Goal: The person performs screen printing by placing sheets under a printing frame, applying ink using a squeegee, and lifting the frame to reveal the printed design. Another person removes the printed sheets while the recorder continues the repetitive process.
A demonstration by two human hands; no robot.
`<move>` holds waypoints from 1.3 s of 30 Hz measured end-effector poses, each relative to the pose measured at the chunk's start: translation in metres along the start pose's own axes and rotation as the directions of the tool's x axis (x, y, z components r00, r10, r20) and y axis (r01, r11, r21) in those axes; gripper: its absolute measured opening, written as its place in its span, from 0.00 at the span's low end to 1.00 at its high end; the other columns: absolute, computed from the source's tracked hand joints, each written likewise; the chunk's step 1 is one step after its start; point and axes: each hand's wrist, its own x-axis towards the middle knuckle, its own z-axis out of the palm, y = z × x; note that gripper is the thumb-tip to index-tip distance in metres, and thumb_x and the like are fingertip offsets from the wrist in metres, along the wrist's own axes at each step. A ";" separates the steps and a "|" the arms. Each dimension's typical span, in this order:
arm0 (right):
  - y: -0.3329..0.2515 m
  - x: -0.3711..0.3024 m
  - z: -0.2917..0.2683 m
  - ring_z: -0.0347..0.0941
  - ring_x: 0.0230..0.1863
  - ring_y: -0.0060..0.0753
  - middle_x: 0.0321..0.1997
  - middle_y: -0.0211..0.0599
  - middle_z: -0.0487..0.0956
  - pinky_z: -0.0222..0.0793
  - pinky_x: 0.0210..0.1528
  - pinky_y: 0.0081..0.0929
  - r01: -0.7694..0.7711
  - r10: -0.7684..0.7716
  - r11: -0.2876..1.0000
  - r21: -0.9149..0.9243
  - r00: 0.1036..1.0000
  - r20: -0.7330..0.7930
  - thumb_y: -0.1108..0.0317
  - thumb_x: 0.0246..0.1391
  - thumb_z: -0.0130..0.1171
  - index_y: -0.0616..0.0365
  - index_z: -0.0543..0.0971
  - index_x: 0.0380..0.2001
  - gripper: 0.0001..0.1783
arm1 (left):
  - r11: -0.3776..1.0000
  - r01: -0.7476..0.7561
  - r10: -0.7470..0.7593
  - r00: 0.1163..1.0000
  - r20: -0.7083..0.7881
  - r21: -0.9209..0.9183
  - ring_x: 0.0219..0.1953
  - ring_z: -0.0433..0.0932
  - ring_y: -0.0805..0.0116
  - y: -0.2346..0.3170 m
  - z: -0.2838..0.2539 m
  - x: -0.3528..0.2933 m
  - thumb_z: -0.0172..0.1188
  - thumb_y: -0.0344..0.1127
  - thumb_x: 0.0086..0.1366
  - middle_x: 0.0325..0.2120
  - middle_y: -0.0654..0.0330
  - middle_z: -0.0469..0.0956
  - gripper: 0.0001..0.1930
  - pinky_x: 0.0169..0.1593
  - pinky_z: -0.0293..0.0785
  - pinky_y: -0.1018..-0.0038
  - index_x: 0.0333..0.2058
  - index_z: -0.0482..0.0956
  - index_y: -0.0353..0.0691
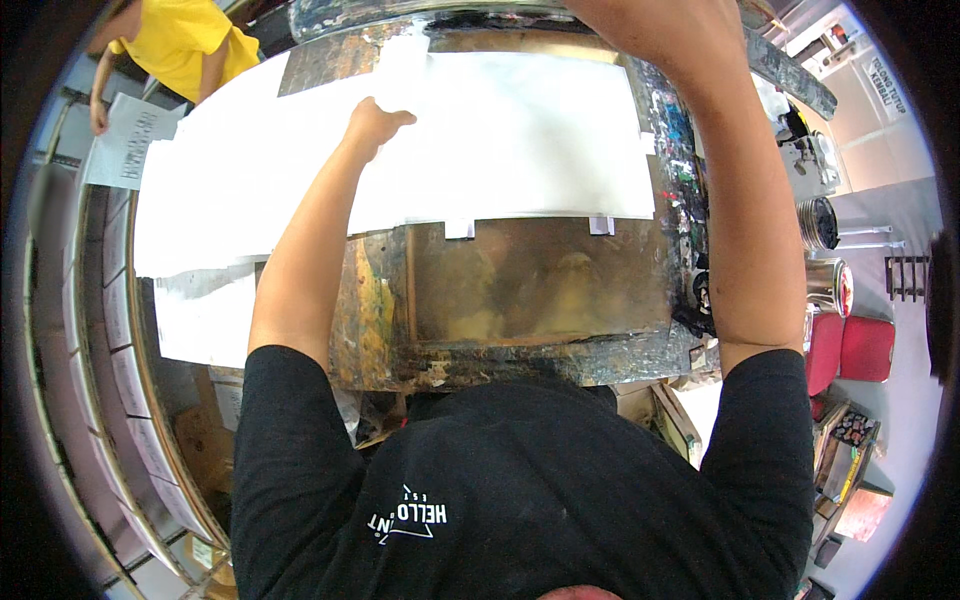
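A large white sheet (560, 140) lies across a paint-stained work board (540, 290), very bright under the light. Over its left part, where it meets other white paper (220, 190), rests my left hand (378, 125), thumb stretched out away from the fingers. Glare hides the border between the papers, and nothing shows in that hand. My right hand (650, 25) reaches to the far edge of the board, at the top of the picture. Its fingers are cut off, so what it touches is hidden. Small pale tabs (460, 229) sit along the sheet's near edge.
Far left, a person in a yellow shirt (185, 45) holds a printed sheet (130, 140) beside a rack (125, 380) with curved-looking rails. On the right stand a metal can (828, 286), a red chair (865, 348) and a shelf of assorted items (845, 455).
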 end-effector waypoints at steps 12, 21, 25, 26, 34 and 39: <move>0.010 0.008 0.008 0.64 0.23 0.27 0.20 0.27 0.73 0.66 0.39 0.35 0.062 -0.068 0.994 -0.085 0.995 -0.067 0.38 0.71 0.53 0.50 0.77 0.22 0.31 | 0.536 -0.695 0.719 0.673 0.172 0.479 0.73 0.68 0.43 0.084 0.033 0.016 0.55 0.68 0.75 0.72 0.46 0.70 0.41 0.73 0.66 0.48 0.73 0.70 0.40; 0.018 0.007 0.006 0.72 0.25 0.36 0.20 0.38 0.78 0.69 0.42 0.40 0.107 -0.118 0.991 -0.075 0.980 -0.161 0.39 0.67 0.57 0.58 0.81 0.22 0.32 | 0.556 -0.538 0.643 0.761 0.082 0.634 0.68 0.71 0.45 0.080 0.076 0.075 0.51 0.74 0.73 0.67 0.52 0.74 0.40 0.68 0.68 0.47 0.67 0.76 0.48; 0.015 0.012 0.006 0.70 0.23 0.35 0.19 0.37 0.76 0.68 0.41 0.40 0.093 -0.100 0.994 -0.056 0.985 -0.141 0.39 0.68 0.56 0.57 0.80 0.22 0.32 | 0.541 -0.647 0.756 0.654 0.026 0.538 0.69 0.69 0.44 0.083 0.088 0.073 0.51 0.75 0.72 0.67 0.52 0.73 0.42 0.69 0.65 0.44 0.67 0.77 0.45; 0.014 0.013 0.005 0.70 0.23 0.35 0.19 0.36 0.77 0.69 0.41 0.40 0.090 -0.097 0.994 -0.055 0.986 -0.137 0.39 0.68 0.56 0.57 0.80 0.22 0.32 | 0.520 -0.651 0.776 0.631 0.013 0.553 0.70 0.69 0.44 0.090 0.096 0.074 0.52 0.75 0.71 0.68 0.52 0.73 0.43 0.70 0.63 0.43 0.68 0.76 0.44; 0.022 0.009 0.014 0.73 0.24 0.32 0.19 0.35 0.77 0.70 0.40 0.39 0.146 -0.154 0.988 -0.053 0.968 -0.196 0.40 0.68 0.56 0.57 0.82 0.22 0.31 | 0.551 -0.703 0.820 0.557 -0.135 0.449 0.65 0.67 0.49 0.138 0.170 0.082 0.59 0.72 0.68 0.63 0.55 0.74 0.36 0.67 0.59 0.47 0.63 0.81 0.53; 0.001 0.012 0.003 0.73 0.22 0.30 0.17 0.35 0.76 0.71 0.31 0.34 0.030 -0.040 0.997 -0.064 0.987 -0.157 0.39 0.66 0.57 0.57 0.81 0.21 0.32 | 0.591 -0.679 0.785 0.609 -0.117 0.436 0.64 0.67 0.52 0.145 0.172 0.075 0.62 0.68 0.68 0.62 0.56 0.74 0.32 0.65 0.59 0.49 0.61 0.83 0.52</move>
